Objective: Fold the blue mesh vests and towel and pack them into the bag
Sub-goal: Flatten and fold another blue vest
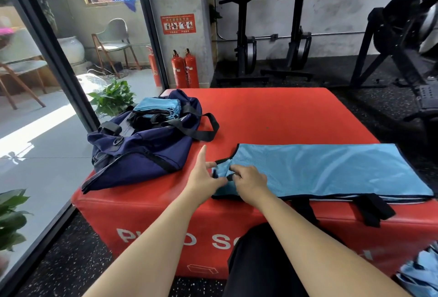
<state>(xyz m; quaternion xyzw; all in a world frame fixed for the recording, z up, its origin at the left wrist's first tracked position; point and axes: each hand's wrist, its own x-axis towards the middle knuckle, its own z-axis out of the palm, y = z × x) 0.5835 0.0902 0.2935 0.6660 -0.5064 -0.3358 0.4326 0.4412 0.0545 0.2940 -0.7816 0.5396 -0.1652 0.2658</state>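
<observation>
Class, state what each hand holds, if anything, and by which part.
The right hand pinches the blue mesh vest at its black-trimmed shoulder end. The left hand touches that end; grip unclear.
</observation>
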